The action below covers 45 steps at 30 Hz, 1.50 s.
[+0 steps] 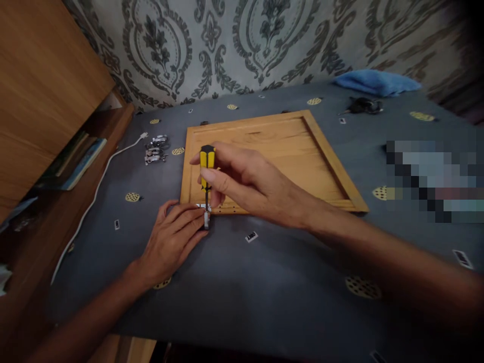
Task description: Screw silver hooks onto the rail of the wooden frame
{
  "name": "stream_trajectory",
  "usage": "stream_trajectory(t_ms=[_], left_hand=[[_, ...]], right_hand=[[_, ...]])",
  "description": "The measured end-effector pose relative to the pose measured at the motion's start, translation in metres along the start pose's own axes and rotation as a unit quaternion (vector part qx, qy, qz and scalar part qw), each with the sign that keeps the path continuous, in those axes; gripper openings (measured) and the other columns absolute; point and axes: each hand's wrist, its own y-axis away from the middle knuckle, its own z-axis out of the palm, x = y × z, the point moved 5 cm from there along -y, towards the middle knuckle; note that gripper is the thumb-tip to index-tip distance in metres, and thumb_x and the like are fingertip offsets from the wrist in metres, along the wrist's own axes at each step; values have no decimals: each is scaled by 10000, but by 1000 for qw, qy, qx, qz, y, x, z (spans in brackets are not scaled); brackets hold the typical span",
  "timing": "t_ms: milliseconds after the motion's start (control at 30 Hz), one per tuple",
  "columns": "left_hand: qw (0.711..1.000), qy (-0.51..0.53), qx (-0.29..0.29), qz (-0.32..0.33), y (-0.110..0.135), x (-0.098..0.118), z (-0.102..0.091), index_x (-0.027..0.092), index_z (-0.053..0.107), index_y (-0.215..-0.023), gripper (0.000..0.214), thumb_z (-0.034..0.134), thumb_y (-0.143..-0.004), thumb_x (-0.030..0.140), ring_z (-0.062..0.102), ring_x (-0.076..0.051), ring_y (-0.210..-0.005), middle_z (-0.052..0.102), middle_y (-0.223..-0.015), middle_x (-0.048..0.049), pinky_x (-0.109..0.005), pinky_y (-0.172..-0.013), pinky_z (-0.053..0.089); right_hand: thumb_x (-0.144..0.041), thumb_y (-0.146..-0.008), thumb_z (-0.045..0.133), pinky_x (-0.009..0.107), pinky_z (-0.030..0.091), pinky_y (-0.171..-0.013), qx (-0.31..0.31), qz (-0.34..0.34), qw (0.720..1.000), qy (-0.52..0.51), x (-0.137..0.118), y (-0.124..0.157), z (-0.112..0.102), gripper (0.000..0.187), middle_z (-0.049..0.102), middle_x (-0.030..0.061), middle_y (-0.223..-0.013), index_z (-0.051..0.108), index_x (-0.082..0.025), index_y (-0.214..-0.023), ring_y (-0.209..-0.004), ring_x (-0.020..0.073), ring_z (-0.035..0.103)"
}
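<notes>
The worktop (pixel 287 292) has a grey-blue surface printed with yellow pineapple motifs. Located at its far right corner: one blue cloth (pixel 378 83), bunched. Positioned just in front of the cloth: one small dark item (pixel 365 106), type indeterminate. A white cable (pixel 99 186) runs along the left side, connector end rearward. Books (pixel 83 164) lie inside the wooden cabinet (pixel 49 85) at left. Rear: patterned wall covering (pixel 212 45).

We see: blue-grey pineapple-print table cover (pixel 264 292) | on it we have: framed wooden cabinet door (pixel 280 156), middle | metal hinges (pixel 155 158), left | white cable (pixel 109 162), left edge | blue cloth (pixel 378 82), small black item (pixel 365 106), far right | pixelated object (pixel 427 171), right
</notes>
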Motion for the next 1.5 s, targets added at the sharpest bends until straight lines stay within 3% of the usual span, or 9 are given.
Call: stream_trajectory(t_ms=[167, 500, 667, 767, 1000, 1100, 1300, 1367, 1500], left_hand=[[1000, 2, 15, -3, -2, 0, 0, 170, 645, -1159, 178, 567, -1007, 220, 637, -242, -1110, 743, -1134, -70, -481, -1028, 396], [999, 14, 27, -19, 0, -1, 0, 214, 672, -1167, 193, 601, -988, 221, 654, -237, -1090, 754, -1108, -53, -484, -1025, 425], [1000, 10, 21, -10, 0, -1, 0, 199, 653, -1154, 176, 613, -983, 214, 651, -239, -1103, 748, -1123, -62, -483, -1021, 436], [1000, 8, 22, -6, 0, 0, 0, 184, 649, -1142, 166, 614, -981, 208, 651, -239, -1097, 748, -1115, -69, -476, -1007, 442], [1000, 11, 19, -5, -1, 0, -1, 168, 644, -1144, 176, 623, -970, 183, 643, -246, -1089, 745, -1103, -76, -472, -994, 443], [1000, 12, 18, -4, -2, 1, -1, 172, 642, -1147, 174, 617, -976, 188, 641, -243, -1093, 744, -1099, -75, -466, -990, 447], [1000, 14, 20, -8, -2, 1, -1, 194, 647, -1134, 156, 606, -984, 186, 657, -225, -1061, 745, -1105, -59, -465, -980, 459], [1000, 14, 17, -10, -3, 1, -1, 192, 651, -1132, 158, 614, -979, 185, 654, -228, -1066, 745, -1102, -61, -465, -979, 461], [1000, 18, 16, -14, -3, 1, -2, 211, 659, -1152, 180, 608, -981, 190, 645, -237, -1089, 747, -1103, -57, -466, -976, 465]], right_hand=[[-207, -1003, 531, 208, 455, -560, -48, -8, 997, -60, -1, -13, 7, 193, 527, -69, -675, 444, -196, -832, -574, 68, 595], [-205, -926, 662, 188, 404, -526, 13, 10, 997, -78, 7, -19, 10, 305, 459, -63, -668, 413, -200, -750, -595, 67, 502], [-165, -963, 575, 200, 463, -538, -35, 14, 994, -99, 5, -19, 9, 118, 525, -47, -770, 487, -178, -885, -562, 58, 580], [-144, -972, 537, 187, 480, -535, -52, 12, 992, -118, 5, -18, 8, 108, 545, -39, -805, 484, -179, -884, -565, 50, 594], [-179, -887, 694, 161, 390, -485, 33, -5, 989, -142, 9, -16, 11, 268, 440, -72, -719, 447, -190, -785, -554, 34, 438], [-173, -865, 713, 152, 376, -499, 40, -4, 989, -144, 8, -16, 12, 322, 410, -74, -711, 409, -198, -763, -594, 43, 414], [-188, -975, 547, 185, 450, -524, -48, 1, 988, -148, 4, -15, 11, 73, 519, -44, -786, 502, -183, -918, -580, 55, 557], [-191, -991, 516, 189, 455, -518, -63, 1, 985, -159, 3, -14, 12, 82, 527, -39, -783, 513, -179, -910, -577, 58, 573], [-147, -912, 626, 177, 420, -511, -5, -14, 988, -155, 4, -16, 10, 122, 533, -43, -807, 522, -167, -851, -586, 41, 508]])
